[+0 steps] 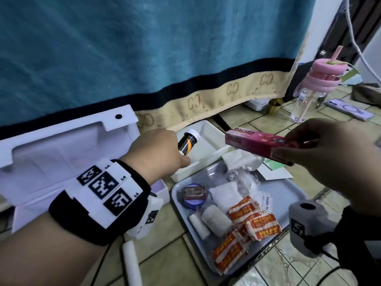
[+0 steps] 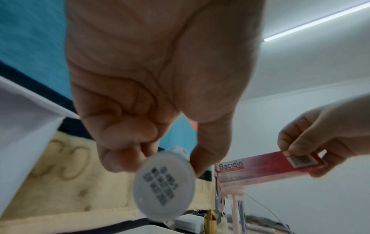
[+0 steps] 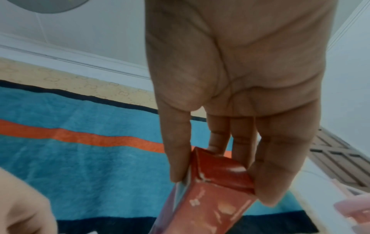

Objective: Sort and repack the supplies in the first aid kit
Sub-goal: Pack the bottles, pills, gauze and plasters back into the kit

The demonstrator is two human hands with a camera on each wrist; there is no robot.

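My left hand (image 1: 162,151) grips a black and orange tube with a white cap (image 1: 188,142) above a small white tray (image 1: 214,149); the left wrist view shows the tube's round white end (image 2: 164,186) between thumb and fingers. My right hand (image 1: 321,153) pinches one end of a pink Bacidin box (image 1: 255,145) in the air over the grey tray (image 1: 296,190); the box (image 3: 208,197) (image 2: 266,169) shows in both wrist views. The white first aid kit case (image 1: 57,151) lies open at the left.
The grey tray holds several red plaster packs (image 1: 249,221), gauze rolls (image 1: 214,219), a blue tin (image 1: 193,196) and alcohol pads. A white roll (image 1: 129,259) lies on the tiled floor. A blue blanket (image 1: 144,48) hangs behind. A pink bottle (image 1: 311,87) and a phone (image 1: 348,109) are at the right.
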